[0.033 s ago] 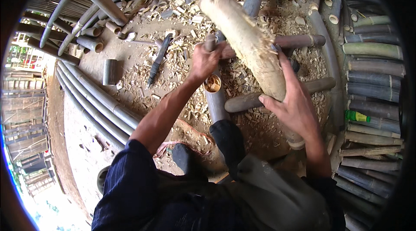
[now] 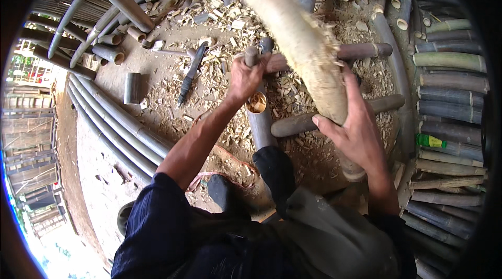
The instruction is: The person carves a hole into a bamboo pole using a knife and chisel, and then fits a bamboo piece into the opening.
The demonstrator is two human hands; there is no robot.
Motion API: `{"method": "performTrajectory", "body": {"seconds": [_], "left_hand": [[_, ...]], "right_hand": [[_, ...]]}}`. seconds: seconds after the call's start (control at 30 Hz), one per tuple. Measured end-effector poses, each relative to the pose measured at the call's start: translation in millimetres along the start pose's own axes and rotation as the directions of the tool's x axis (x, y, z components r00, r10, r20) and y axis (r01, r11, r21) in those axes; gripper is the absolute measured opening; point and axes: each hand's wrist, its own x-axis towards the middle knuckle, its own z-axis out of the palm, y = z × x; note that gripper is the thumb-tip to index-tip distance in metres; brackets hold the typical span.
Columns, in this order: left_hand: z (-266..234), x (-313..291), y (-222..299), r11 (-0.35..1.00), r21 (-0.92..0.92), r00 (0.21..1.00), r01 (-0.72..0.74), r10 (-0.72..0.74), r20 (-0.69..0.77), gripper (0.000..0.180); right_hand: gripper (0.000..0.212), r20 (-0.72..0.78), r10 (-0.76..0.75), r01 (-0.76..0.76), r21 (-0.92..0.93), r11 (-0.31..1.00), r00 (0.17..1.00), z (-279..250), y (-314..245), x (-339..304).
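The pale club, blurred at its top, is gripped by the right hand above a partly hidden crossbar; a mostly covered handle is enclosed by the left hand; open ground is seen beside the knife

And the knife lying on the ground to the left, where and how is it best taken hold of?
Probably by its black handle, coming from above and from the near side: the knife lies with its handle end toward the wearer, while the blade points away.
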Motion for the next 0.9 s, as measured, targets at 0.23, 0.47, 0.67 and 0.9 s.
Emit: {"method": "performTrajectory", "body": {"seconds": [0.23,0.47,0.67,0.9], "left_hand": [[7,-1,29,0.844,-0.27,0.796,-0.464,0.531,0.29,0.03],[9,-17,15,0.925,-0.253,0.958,-0.284,0.264,-0.112,0.024],[2,-17,-16,0.724,0.108,0.732,-0.681,0.672,0.11,0.018],[3,-11,13,0.923,-0.384,0.945,-0.027,0.149,0.293,0.017]], "right_hand": [[0.094,0.09,0.237,-0.248,0.145,0.958,0.967,24,7,7],[0.097,-0.008,0.005,-0.005,0.018,1.0,1.0,7,2,5],[0.095,0.283,0.241,-0.201,-0.164,0.966,0.928,23,-3,27],[0.097,0.086,0.034,-0.036,0.019,0.999,0.996,14,-7,13]]}}
